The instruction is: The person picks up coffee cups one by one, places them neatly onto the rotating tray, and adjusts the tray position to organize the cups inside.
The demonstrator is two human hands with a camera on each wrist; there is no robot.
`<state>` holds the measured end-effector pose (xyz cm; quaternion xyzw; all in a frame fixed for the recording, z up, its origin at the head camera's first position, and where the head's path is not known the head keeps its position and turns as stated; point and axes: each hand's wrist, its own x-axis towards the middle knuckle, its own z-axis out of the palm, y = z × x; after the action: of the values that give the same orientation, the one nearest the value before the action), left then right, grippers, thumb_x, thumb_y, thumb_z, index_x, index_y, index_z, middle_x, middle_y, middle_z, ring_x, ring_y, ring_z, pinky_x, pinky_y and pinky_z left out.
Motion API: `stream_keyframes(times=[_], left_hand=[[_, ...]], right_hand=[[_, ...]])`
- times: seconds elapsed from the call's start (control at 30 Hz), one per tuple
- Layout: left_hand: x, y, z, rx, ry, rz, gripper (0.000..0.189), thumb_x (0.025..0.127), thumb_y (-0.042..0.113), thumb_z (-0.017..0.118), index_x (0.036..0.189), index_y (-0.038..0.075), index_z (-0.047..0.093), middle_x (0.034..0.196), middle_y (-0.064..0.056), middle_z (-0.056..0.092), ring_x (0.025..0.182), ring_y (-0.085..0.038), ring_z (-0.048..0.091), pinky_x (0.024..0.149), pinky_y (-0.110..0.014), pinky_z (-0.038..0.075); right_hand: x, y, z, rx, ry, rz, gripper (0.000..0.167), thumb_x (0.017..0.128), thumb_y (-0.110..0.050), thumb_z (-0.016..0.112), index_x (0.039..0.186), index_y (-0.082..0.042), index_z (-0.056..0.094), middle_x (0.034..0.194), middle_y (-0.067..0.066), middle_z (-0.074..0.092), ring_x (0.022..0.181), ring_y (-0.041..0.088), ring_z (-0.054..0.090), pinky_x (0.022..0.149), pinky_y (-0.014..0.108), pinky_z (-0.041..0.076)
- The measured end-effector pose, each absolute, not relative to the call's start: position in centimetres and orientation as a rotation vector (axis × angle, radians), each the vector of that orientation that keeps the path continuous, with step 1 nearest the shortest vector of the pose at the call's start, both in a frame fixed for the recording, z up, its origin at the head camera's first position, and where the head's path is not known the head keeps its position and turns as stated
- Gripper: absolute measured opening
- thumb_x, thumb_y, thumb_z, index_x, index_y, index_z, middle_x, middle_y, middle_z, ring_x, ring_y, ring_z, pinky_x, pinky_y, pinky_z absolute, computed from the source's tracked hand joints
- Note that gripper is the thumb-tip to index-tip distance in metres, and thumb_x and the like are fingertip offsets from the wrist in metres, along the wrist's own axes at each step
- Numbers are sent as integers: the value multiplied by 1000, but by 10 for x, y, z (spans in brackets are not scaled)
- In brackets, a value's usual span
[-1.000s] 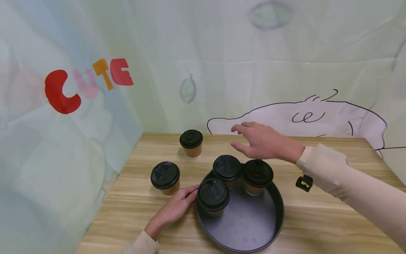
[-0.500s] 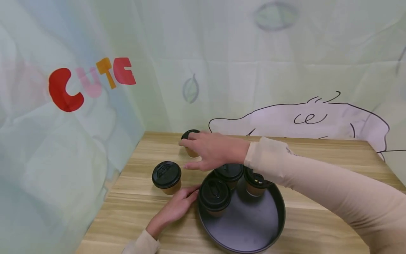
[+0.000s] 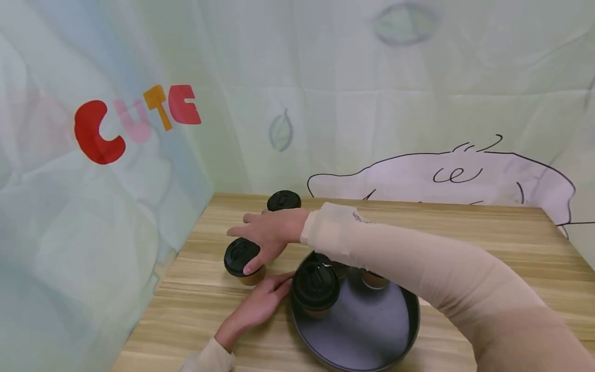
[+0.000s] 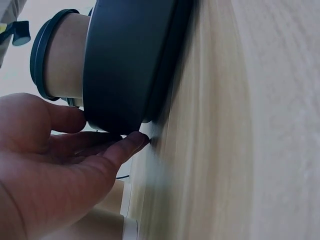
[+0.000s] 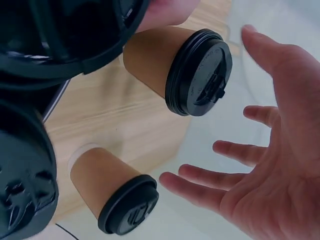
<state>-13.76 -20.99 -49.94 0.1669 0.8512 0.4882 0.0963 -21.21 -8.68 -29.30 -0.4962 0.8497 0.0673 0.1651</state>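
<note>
My right hand (image 3: 267,235) is over the lid of a brown paper coffee cup (image 3: 251,280) on the left of the table, with fingers spread. In the right wrist view, a gap shows between the fingers and that cup's black lid (image 5: 205,80). A second lidded coffee cup (image 3: 284,200) stands behind, partly covered by the hand. My left hand (image 3: 260,305) touches the left side of a round dark pan (image 3: 362,336), thumb at the rim and straight fingertips by its base in the left wrist view. Inside the pan are three lidded cups, one in front (image 3: 316,284), the others partly hidden by my right sleeve.
The pan stands on a wood-grain table (image 3: 488,248). Printed cloth (image 3: 241,93) hangs along the table's back and left edges. My right forearm (image 3: 418,258) crosses over the pan. A small black wrist device (image 4: 20,34) shows at the upper left of the left wrist view.
My right hand has swept left from above the pan, past the back cup, then down to the front left cup. My left hand and the pan stay put.
</note>
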Motion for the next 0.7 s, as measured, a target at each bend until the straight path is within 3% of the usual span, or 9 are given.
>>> stream_keyframes(times=[0.23,0.37,0.47,0.6,0.7], left_hand=[[-134,-207,-492,611,2538,1503,48,112,36,43,146,7,60,145,-7,60,137,-24,52,111,-47,45],[-134,-209,-492,524,2523,1485,47,112,41,44,149,16,59,148,2,58,140,-16,48,114,-40,42],[-132,-207,-488,513,2556,1448,45,112,40,44,148,17,60,148,3,58,140,-16,48,114,-39,42],[-118,-197,-460,505,2548,1488,45,112,29,46,145,2,60,146,-12,59,139,-31,49,114,-55,40],[-109,-190,-441,441,2513,1518,42,111,22,48,143,-2,60,146,-16,58,139,-34,48,115,-58,37]], right_hand=[[-214,-102,-302,-1327,2415,252,95,89,-74,63,166,-43,16,168,2,25,144,35,42,109,46,45],[-212,-108,-305,-1356,2395,283,98,88,-74,65,166,-43,15,169,3,24,144,34,42,113,45,41],[-209,-113,-307,-1372,2376,297,98,89,-71,67,166,-42,15,169,4,24,145,33,42,115,44,40],[-207,-118,-310,-1376,2342,301,95,90,-65,70,166,-42,17,169,4,24,143,27,43,114,40,41],[-206,-120,-313,-1401,2322,310,92,91,-61,72,165,-40,21,167,4,28,140,23,46,112,37,42]])
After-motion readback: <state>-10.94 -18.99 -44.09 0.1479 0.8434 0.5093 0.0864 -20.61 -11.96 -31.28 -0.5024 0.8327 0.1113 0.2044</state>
